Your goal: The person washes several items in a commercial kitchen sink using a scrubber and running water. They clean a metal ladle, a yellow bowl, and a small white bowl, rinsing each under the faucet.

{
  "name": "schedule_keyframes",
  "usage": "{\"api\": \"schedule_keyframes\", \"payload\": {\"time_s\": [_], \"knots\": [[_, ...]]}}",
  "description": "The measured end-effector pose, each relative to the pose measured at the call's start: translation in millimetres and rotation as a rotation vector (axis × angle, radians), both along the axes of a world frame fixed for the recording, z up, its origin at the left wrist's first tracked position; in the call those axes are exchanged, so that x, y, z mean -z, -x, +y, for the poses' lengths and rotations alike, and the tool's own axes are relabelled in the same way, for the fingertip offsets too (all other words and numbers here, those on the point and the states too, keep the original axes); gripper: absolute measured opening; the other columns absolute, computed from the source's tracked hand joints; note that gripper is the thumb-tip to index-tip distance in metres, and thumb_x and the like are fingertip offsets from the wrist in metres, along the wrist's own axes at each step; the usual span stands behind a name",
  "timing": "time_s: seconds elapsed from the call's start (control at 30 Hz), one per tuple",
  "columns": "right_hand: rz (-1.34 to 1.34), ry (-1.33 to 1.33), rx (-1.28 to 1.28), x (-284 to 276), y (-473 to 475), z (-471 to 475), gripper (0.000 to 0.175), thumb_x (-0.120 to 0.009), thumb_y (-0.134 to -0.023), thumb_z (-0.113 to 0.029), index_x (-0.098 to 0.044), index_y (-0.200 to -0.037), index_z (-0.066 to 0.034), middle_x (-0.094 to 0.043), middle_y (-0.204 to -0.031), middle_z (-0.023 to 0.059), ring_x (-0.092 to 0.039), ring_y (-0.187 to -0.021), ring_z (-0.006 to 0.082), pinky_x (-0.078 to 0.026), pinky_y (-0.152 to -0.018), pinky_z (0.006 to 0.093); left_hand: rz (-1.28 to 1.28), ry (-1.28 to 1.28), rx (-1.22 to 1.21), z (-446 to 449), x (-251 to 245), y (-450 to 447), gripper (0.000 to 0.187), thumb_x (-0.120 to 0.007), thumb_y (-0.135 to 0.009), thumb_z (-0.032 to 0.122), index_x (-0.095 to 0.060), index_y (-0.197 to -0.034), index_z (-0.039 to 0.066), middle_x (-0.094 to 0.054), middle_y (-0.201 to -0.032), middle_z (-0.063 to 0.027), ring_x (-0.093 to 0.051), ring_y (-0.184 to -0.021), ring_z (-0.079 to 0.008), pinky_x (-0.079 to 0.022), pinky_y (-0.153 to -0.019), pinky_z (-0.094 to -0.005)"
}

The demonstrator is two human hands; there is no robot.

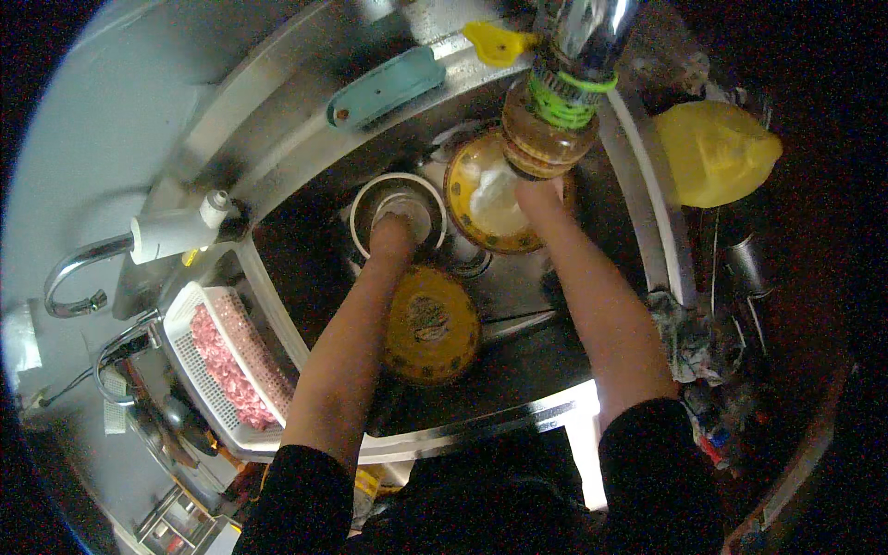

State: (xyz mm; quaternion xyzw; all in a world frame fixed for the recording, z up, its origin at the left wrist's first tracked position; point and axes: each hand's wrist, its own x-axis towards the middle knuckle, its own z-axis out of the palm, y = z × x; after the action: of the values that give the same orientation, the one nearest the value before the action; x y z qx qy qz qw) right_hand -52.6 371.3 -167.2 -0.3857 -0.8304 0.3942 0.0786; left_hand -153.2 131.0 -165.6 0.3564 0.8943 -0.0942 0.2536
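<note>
Inside a steel sink (517, 295), my left hand (393, 234) reaches down into a round white-rimmed container (355, 220); its fingers are hard to make out. My right hand (542, 200) is over the right side of a yellow patterned dish (463, 218) with a pale patch in its middle. A clear fitting with green bands (555, 121), below a chrome part that looks like a faucet, hides my right fingers. Whether either hand grips anything is not visible. A second yellow patterned dish (433, 326), apparently bottom up, lies beside my left forearm.
A white perforated basket (239, 333) holding pink pieces stands left of the sink. A chrome-spouted tap (83, 267) is at the far left. Along the back ledge are a teal tray (385, 87) and a yellow object (496, 45). Right of the sink is a yellow rounded item (718, 152).
</note>
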Motion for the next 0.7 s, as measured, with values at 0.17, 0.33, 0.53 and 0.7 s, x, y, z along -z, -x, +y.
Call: {"api": "schedule_keyframes", "payload": {"time_s": [0.17, 0.33, 0.53, 0.7], "knots": [[-0.690, -0.329, -0.648, -23, -54, -36, 0.046, -0.048, -0.084, -0.031, -0.043, -0.126, -0.0110, -0.027, -0.136, 0.0183, -0.030, -0.120, 0.0393, -0.033, -0.095, 0.0486, -0.006, -0.176, -0.221, 15, -21, -7, 0.029, -0.059, -0.071, 0.013, -0.060, -0.098, 0.003, -0.061, -0.095, -0.0189, -0.061, -0.082, -0.0310, -0.051, -0.069, -0.0390], [-0.701, -0.627, -0.733, -45, -56, -64, 0.038, -0.055, -0.080, -0.024, -0.050, -0.112, -0.0055, -0.042, -0.119, 0.0158, -0.049, -0.101, 0.0299, -0.041, -0.086, 0.0369, 0.039, -0.568, -0.171, 33, -17, -21, 0.037, -0.064, -0.071, 0.021, -0.057, -0.103, 0.004, -0.062, -0.083, -0.0147, -0.060, -0.077, -0.0320, -0.050, -0.065, -0.0403], [-0.491, -0.576, -1.002, -44, -55, -66, 0.016, -0.055, -0.077, -0.008, -0.053, -0.093, -0.0081, -0.052, -0.081, 0.0053, -0.052, -0.075, 0.0179, -0.043, -0.062, 0.0334, -0.482, -0.728, -0.397, 45, 5, -37, 0.044, -0.071, -0.070, 0.029, -0.055, -0.103, 0.005, -0.059, -0.084, -0.0125, -0.057, -0.063, -0.0290, -0.048, -0.057, -0.0371], [0.156, 0.103, -0.457, -67, -73, -83, 0.010, -0.056, -0.078, -0.008, -0.052, -0.086, -0.0042, -0.055, -0.083, 0.0086, -0.056, -0.079, 0.0248, -0.043, -0.059, 0.0385, -1.286, -0.791, -1.042, 60, -34, -61, 0.028, -0.057, -0.080, 0.030, -0.054, -0.096, 0.007, -0.057, -0.081, -0.0060, -0.054, -0.060, -0.0196, -0.048, -0.052, -0.0322]]}}
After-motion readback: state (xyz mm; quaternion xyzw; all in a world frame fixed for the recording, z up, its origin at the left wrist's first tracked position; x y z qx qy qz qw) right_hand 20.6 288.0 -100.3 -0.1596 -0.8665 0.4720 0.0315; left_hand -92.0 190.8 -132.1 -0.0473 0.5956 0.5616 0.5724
